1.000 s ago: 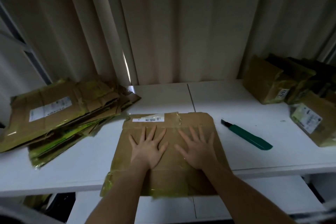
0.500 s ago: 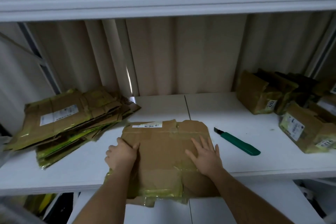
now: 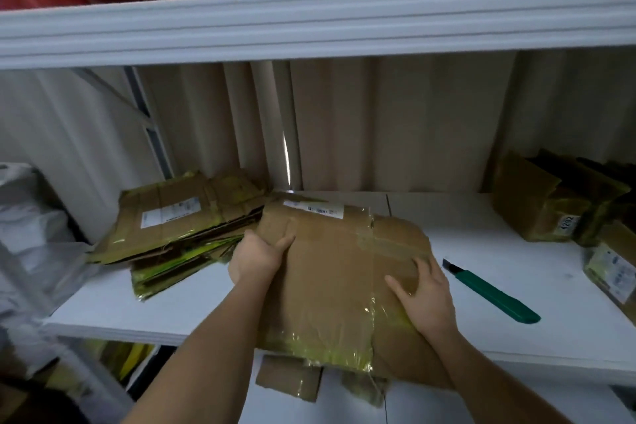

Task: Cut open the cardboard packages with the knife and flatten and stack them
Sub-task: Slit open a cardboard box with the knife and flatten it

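Note:
A flattened brown cardboard package (image 3: 337, 272) with yellow tape and a white label lies tilted over the front of the white shelf (image 3: 481, 251). My left hand (image 3: 256, 256) grips its left edge, thumb on top. My right hand (image 3: 425, 296) holds its right side, thumb spread across the top and fingers at the edge. The far end of the package overlaps the stack of flattened packages (image 3: 182, 227) at the left. A green utility knife (image 3: 492, 291) lies on the shelf just right of my right hand.
Several unopened cardboard packages (image 3: 564, 210) stand at the right end of the shelf. An upper shelf beam (image 3: 309, 24) runs overhead. White plastic bags (image 3: 31, 244) sit at the far left. A lower shelf holds more cardboard below.
Both hands went from pressing flat on the package to taking it by its sides. The package has lifted and shifted left toward the stack. The view tilted upward.

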